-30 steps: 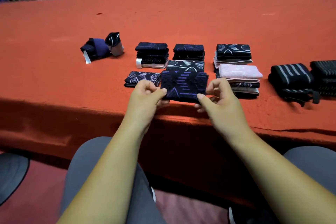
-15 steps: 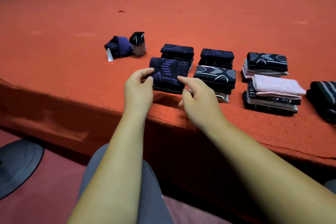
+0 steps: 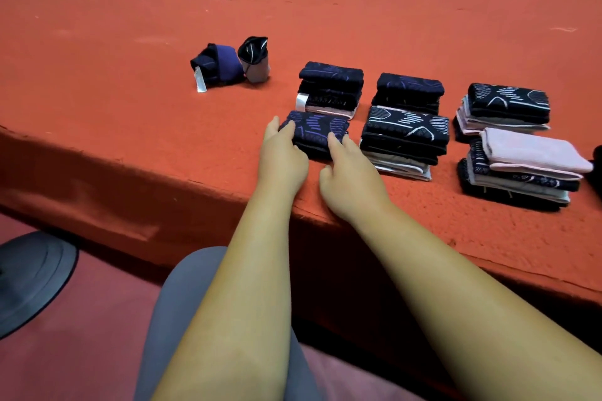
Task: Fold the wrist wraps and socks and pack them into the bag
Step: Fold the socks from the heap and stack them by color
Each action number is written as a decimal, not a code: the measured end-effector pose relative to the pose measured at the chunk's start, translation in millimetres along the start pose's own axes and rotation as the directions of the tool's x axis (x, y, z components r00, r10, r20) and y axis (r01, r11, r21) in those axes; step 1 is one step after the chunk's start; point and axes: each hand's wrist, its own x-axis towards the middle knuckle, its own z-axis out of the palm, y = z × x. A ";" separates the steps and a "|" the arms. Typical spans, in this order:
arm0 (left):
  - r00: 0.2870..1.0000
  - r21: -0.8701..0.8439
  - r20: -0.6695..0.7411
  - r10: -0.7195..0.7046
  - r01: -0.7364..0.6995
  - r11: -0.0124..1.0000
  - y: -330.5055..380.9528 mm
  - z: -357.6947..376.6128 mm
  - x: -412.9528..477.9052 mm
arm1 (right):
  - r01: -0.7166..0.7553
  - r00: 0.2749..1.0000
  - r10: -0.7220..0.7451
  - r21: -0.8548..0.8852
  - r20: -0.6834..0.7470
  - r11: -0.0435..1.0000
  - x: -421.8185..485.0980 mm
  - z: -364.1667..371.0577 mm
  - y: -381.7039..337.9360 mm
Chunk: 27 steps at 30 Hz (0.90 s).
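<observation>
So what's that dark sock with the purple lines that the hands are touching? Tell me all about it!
It is a dark sock with purple lines, knitted and soft-looking, folded into a flat rectangle. It lies near the front edge of the orange table cover, in front of a pile of folded socks. The left hand touches its left end and the right hand lays a finger on its right end.

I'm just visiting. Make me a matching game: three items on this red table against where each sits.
Items: 1 pink sock; 2 purple-striped sock; 3 purple rolled bundle.
Places: A touched by left hand and right hand; B far left, apart from the stacks; C atop the front right stack.
Pairs: 1-C, 2-A, 3-B.
</observation>
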 end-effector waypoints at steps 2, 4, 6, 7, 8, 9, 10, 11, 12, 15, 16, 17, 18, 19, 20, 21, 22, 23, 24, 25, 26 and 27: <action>0.999 0.071 0.031 -0.025 0.023 0.997 0.6 -0.1 -0.3 | -0.002 1.000 0.002 -0.006 0.016 1.000 -0.5 -0.8 -0.6; 0.997 0.109 0.055 -0.061 0.055 0.992 0.0 -1.2 -0.3 | -0.002 1.000 0.002 0.006 0.018 1.000 -2.3 -1.1 -0.6; 0.994 0.052 0.059 -0.096 0.093 0.994 -2.5 -2.9 1.7 | 0.002 1.000 -0.002 0.030 -0.006 1.000 -5.3 -0.4 -0.3; 0.993 -0.011 0.055 -0.100 0.101 0.995 -3.6 -4.7 1.3 | 0.019 0.999 -0.018 0.046 -0.029 0.999 -7.9 -0.4 -0.8; 0.994 -0.090 0.046 -0.096 0.100 0.991 -2.2 -7.6 -0.1 | 0.047 0.997 -0.043 0.062 -0.056 0.997 -10.4 -0.9 -1.5; 0.995 -0.186 0.032 -0.098 0.102 0.977 -1.5 -10.1 -1.1 | 0.079 0.994 -0.072 0.081 -0.081 0.994 -12.7 -2.2 -2.2; 0.992 -0.281 0.020 -0.122 0.123 0.952 0.0 -13.8 -3.1 | 0.110 0.990 -0.100 0.100 -0.100 0.989 -14.9 -3.9 -3.0; 0.988 -0.349 0.011 -0.156 0.150 0.925 1.4 -18.1 -4.0 | 0.143 0.985 -0.129 0.117 -0.118 0.983 -16.2 -5.7 -3.4; 0.981 -0.373 0.011 -0.195 0.185 0.909 2.8 -23.2 -3.8 | 0.175 0.978 -0.158 0.128 -0.135 0.976 -17.2 -6.7 -2.8; 0.962 -0.353 0.086 -0.257 0.271 0.895 -3.8 -39.3 6.7 | 0.245 0.965 -0.229 0.128 -0.132 0.961 -19.2 -7.2 -1.7; 0.957 -0.349 0.101 -0.273 0.291 0.891 -8.9 -45.4 12.6 | 0.262 0.962 -0.250 0.112 -0.111 0.958 -18.4 -7.3 -2.9; 0.952 -0.349 0.120 -0.282 0.306 0.886 -14.4 -51.9 18.5 | 0.277 0.960 -0.269 0.099 -0.083 0.956 -16.7 -7.3 -5.4; 0.949 -0.339 0.135 -0.286 0.315 0.886 -17.6 -59.0 22.3 | 0.292 0.956 -0.288 0.089 -0.054 0.952 -14.3 -6.6 -8.7; 0.950 -0.314 0.133 -0.283 0.311 0.897 -22.0 -65.4 27.3 | 0.312 0.950 -0.311 0.085 -0.027 0.946 -11.0 -6.2 -13.1; 0.954 -0.275 0.115 -0.278 0.300 0.914 -26.6 -72.4 32.5 | 0.335 0.942 -0.336 0.083 -0.001 0.939 -7.0 -4.8 -18.4; 0.959 -0.234 0.090 -0.269 0.283 0.930 -33.0 -78.4 40.4 | 0.359 0.932 -0.361 0.082 0.021 0.930 -1.4 -3.0 -24.5; 0.962 -0.190 0.073 -0.263 0.272 0.943 -37.7 -84.2 47.3 | 0.379 0.923 -0.383 0.081 0.040 0.922 4.1 -1.3 -30.2; 0.964 -0.141 0.067 -0.256 0.263 0.954 -45.0 -90.6 56.7 | 0.393 0.916 -0.398 0.081 0.056 0.916 12.0 2.5 -36.5; 0.968 -0.080 0.061 -0.241 0.246 0.966 -52.5 -96.3 66.6 | 0.402 0.910 -0.408 0.082 0.070 0.912 20.0 6.2 -42.8; 0.974 -0.009 0.056 -0.220 0.221 0.975 -60.2 -101.6 77.7 | 0.409 0.906 -0.415 0.084 0.082 0.909 28.0 11.1 -48.4; 0.980 0.062 0.051 -0.194 0.191 0.980 -66.6 -107.0 88.1 | 0.415 0.902 -0.422 0.084 0.090 0.906 34.8 16.1 -53.4; 0.985 0.124 0.049 -0.165 0.158 0.980 -73.0 -111.8 98.8 | 0.421 0.899 -0.428 0.082 0.097 0.903 40.3 22.0 -56.9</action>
